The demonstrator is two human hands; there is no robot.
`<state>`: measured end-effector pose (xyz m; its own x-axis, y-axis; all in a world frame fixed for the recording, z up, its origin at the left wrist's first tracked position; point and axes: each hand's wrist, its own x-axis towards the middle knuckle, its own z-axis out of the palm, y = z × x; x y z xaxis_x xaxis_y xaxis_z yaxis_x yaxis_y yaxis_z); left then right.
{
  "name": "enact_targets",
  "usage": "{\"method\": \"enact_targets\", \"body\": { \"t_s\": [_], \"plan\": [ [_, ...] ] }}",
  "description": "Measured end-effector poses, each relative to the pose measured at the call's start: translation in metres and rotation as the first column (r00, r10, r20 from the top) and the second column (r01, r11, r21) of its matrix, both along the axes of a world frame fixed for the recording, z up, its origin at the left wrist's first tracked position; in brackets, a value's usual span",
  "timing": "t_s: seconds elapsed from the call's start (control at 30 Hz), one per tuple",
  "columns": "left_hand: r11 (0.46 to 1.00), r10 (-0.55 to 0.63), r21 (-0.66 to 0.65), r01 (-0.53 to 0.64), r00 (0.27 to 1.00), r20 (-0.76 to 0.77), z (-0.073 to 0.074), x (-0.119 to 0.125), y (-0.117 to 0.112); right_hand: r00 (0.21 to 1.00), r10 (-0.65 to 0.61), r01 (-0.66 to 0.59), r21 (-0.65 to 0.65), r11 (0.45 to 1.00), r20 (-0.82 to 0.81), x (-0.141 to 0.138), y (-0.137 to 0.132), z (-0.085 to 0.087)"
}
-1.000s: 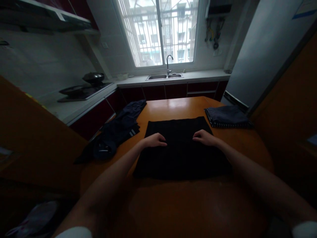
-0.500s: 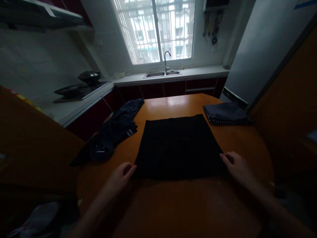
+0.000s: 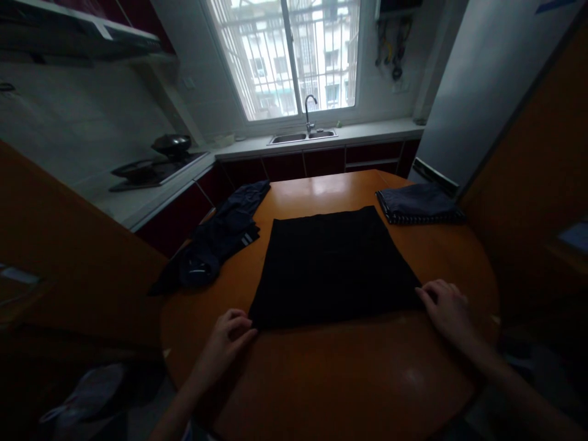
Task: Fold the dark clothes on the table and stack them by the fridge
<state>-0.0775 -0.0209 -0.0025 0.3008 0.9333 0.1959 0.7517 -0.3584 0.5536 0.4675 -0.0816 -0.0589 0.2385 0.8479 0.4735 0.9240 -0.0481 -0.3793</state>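
A piece of black cloth point(image 3: 335, 269), perhaps a folded garment, lies flat on the wooden table in front of me. My left hand point(image 3: 228, 340) is at its near left corner, thumb and fingertips closed on the edge. At the near right corner, my right hand point(image 3: 446, 311) pinches the fabric between thumb and fingers. The near edge is stretched between both hands and is wider than the far edge. Too dark to make out are any seams or layers in the cloth.
Rumpled dark blue clothing point(image 3: 225, 229) with white stripes lies along the table's left side. A folded dark garment point(image 3: 418, 203) with a striped edge sits at the far right. Beyond the round-ended table point(image 3: 349, 373) stand a counter with a sink point(image 3: 289, 139), a stove and a fridge point(image 3: 496, 79).
My hands are slightly farther apart, and the cloth's near corners have spread outward with them. The view has shifted a little, showing more of the table's near part.
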Motion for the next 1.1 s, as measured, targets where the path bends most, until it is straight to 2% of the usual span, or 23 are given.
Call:
{"method": "enact_targets", "body": {
  "t_s": [0.1,0.17,0.2,0.23,0.27,0.33,0.37,0.43,0.53,0.6,0.73,0.8,0.87,0.9,0.97,1.03,1.1],
  "plan": [
    [0.989,0.101,0.111,-0.097,0.994,-0.039,0.013,0.01,0.002,0.998,-0.042,0.039,0.063,0.997,0.055,-0.014,0.009,0.012],
    [0.965,0.15,0.226,-0.136,0.988,-0.042,0.028,0.041,0.015,0.998,0.005,-0.01,0.07,0.997,0.07,-0.04,0.028,0.028],
    [0.961,0.106,0.26,-0.089,0.993,-0.051,0.033,0.063,0.024,0.995,0.072,-0.075,0.047,0.996,0.069,-0.057,0.04,0.036],
    [0.968,0.014,0.251,0.005,0.997,-0.075,0.036,0.087,0.035,0.985,0.156,-0.157,0.015,0.987,0.072,-0.076,0.053,0.042],
    [0.965,-0.087,0.236,0.111,0.99,-0.111,0.035,0.112,0.047,0.963,0.253,-0.25,-0.037,0.967,0.091,-0.095,0.067,0.045],
    [0.942,-0.243,0.182,0.282,0.947,-0.209,0.026,0.152,0.069,0.912,0.39,-0.372,-0.145,0.917,0.126,-0.125,0.093,0.045],
    [0.938,-0.27,0.144,0.315,0.925,-0.269,0.017,0.165,0.079,0.892,0.431,-0.4,-0.209,0.892,0.133,-0.133,0.105,0.041],
    [0.943,-0.289,0.053,0.329,0.888,-0.359,-0.002,0.174,0.093,0.888,0.445,-0.391,-0.316,0.864,0.118,-0.133,0.124,0.03],
    [0.963,-0.25,-0.009,0.268,0.883,-0.396,-0.024,0.159,0.103,0.928,0.363,-0.301,-0.4,0.866,0.087,-0.1,0.139,0.014],
    [0.973,-0.22,-0.018,0.232,0.892,-0.394,-0.03,0.145,0.105,0.95,0.301,-0.242,-0.41,0.879,0.085,-0.072,0.142,0.007],
    [0.991,-0.124,-0.01,0.131,0.916,-0.382,-0.028,0.124,0.119,0.989,0.142,-0.116,-0.342,0.932,0.052,-0.028,0.145,0.005],
    [1.0,0.017,0.011,-0.014,0.931,-0.366,-0.025,0.111,0.132,0.999,0.037,-0.036,-0.275,0.961,0.0,-0.012,0.15,0.01],
    [0.984,0.174,0.024,-0.176,0.922,-0.346,-0.021,0.093,0.146,0.994,-0.066,0.041,-0.263,0.964,-0.088,0.001,0.155,0.017],
    [0.972,0.229,0.019,-0.236,0.917,-0.327,-0.018,0.083,0.15,0.985,-0.108,0.065,-0.292,0.954,-0.134,0.006,0.157,0.022],
    [0.958,0.26,-0.056,-0.28,0.937,-0.234,-0.014,0.063,0.154,0.961,-0.165,0.064,-0.405,0.912,-0.221,0.013,0.156,0.029],
    [0.942,0.22,-0.246,-0.227,0.974,-0.056,-0.011,0.047,0.151,0.925,-0.193,-0.013,-0.533,0.846,-0.328,0.014,0.15,0.035],
    [0.883,0.212,-0.448,-0.136,0.969,0.124,-0.008,0.038,0.142,0.847,-0.219,-0.141,-0.602,0.786,-0.484,0.012,0.137,0.04]
  ]
}}
